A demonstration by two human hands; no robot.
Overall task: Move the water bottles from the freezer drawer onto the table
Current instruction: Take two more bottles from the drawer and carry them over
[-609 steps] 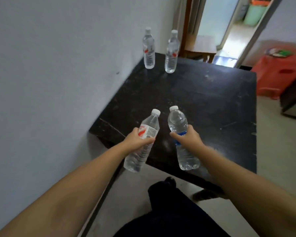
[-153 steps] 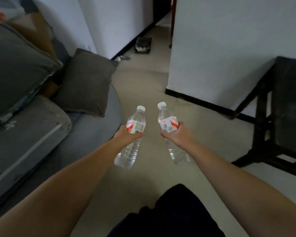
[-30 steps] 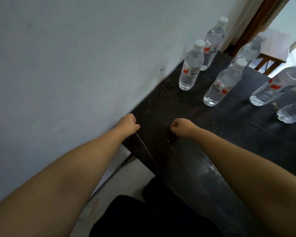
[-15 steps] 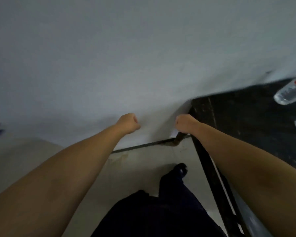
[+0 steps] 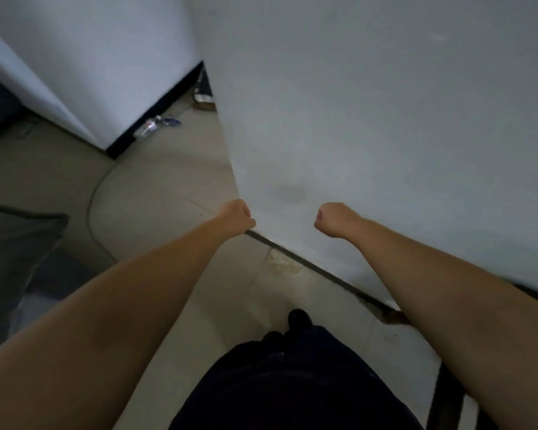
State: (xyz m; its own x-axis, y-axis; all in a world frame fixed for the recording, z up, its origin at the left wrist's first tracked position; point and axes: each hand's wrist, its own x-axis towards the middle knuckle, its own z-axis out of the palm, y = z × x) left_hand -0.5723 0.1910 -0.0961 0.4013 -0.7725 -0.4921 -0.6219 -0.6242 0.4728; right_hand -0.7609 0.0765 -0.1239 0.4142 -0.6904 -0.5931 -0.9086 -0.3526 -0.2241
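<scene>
Both my arms reach out in front of me at chest height. My left hand [image 5: 238,216] is curled into a loose fist and holds nothing. My right hand [image 5: 331,219] is curled the same way, also with nothing in it. Behind them is a white wall corner [image 5: 230,156]. No water bottle, freezer drawer or table top is in view; only a dark table leg [image 5: 444,395] shows at the lower right.
A white wall [image 5: 385,119] fills the right side, with a black skirting strip [image 5: 308,262] along its foot. Pale tiled floor [image 5: 156,187] runs left of the corner into a passage. A grey sofa edge [image 5: 10,259] sits at the left. Small litter [image 5: 151,127] lies by the far wall.
My view has swung left, away from the table and its bottles, which have left the frame. The wall corner and passage have come into sight. Both hands stay curled and hold nothing.
</scene>
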